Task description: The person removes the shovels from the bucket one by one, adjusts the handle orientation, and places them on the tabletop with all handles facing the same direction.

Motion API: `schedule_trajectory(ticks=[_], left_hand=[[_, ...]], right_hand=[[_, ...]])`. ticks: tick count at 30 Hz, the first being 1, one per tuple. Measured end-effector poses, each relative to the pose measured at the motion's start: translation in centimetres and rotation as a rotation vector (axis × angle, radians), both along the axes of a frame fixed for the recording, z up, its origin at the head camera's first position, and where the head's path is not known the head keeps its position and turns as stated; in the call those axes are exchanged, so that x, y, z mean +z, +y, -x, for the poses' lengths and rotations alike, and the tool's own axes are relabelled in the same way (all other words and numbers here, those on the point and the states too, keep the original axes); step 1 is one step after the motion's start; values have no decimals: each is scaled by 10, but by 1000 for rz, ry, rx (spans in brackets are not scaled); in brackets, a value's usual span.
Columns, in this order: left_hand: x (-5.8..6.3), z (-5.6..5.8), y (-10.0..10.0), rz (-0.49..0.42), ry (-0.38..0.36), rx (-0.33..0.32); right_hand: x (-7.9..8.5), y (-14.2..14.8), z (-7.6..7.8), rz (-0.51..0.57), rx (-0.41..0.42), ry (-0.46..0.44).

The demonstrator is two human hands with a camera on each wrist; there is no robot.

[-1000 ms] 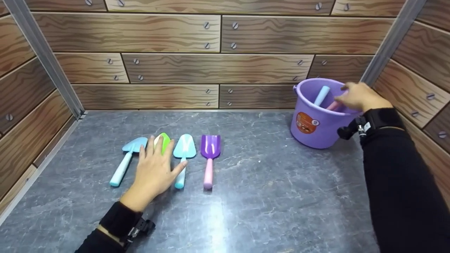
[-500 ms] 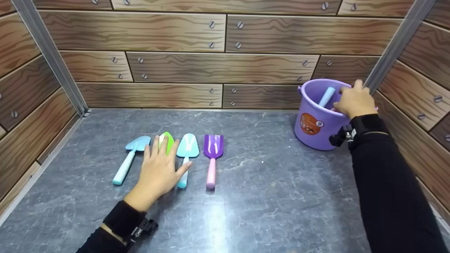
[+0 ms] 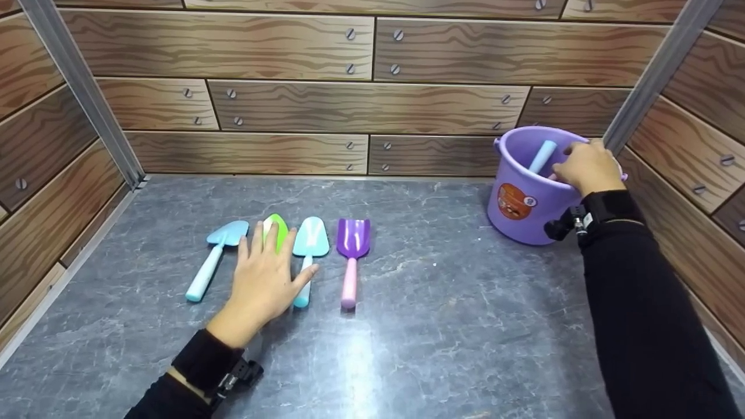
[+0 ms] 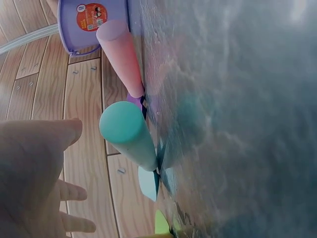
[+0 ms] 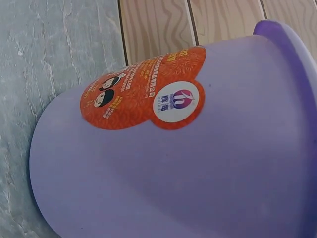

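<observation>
Purple bucket [image 3: 532, 218] upright, right hand [image 3: 591, 169] at its rim

Purple on the bucket [image 3: 550, 201] — plus an orange-red sticker [image 3: 513, 202] with a white, pink and purple circle [image 5: 176, 103]. Light blue on the handle inside [image 3: 541, 157]. Blue and pale mint on the leftmost trowel [image 3: 208, 266], bright green on the next trowel [image 3: 281, 231], light blue and sea-green on the third trowel [image 3: 311, 238], shiny purple and pink on the scoop [image 3: 353, 241]. Grey with pale squiggly lines on the table [image 3: 442, 302]. Brown wood stripes on the walls [image 3: 291, 46], with grey screws [image 3: 398, 35]. Black — plain black — on both sleeves [image 3: 646, 302].
</observation>
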State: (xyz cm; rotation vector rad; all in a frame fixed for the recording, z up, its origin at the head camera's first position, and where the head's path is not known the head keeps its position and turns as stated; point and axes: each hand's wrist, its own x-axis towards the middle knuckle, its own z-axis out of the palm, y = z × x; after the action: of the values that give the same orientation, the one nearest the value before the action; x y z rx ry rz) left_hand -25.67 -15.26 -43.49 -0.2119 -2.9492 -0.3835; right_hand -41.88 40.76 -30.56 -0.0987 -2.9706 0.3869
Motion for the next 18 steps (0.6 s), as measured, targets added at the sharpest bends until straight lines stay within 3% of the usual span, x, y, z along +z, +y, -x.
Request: schedule_trajectory(ticks=[5, 11, 14, 18], left_hand=[[0, 0, 0, 6, 0, 4], [-1, 0, -1, 9, -5, 5], [-2, -1, -1, 11, -13, 2], [-2, 0, 0, 13, -24, 6]], right_hand=[[-2, 0, -2, 40, -25, 50], [-2, 3, 2, -15, 25, 42], [-7, 9, 13, -82, 42, 13], [-24, 27, 45, -230, 68, -20]])
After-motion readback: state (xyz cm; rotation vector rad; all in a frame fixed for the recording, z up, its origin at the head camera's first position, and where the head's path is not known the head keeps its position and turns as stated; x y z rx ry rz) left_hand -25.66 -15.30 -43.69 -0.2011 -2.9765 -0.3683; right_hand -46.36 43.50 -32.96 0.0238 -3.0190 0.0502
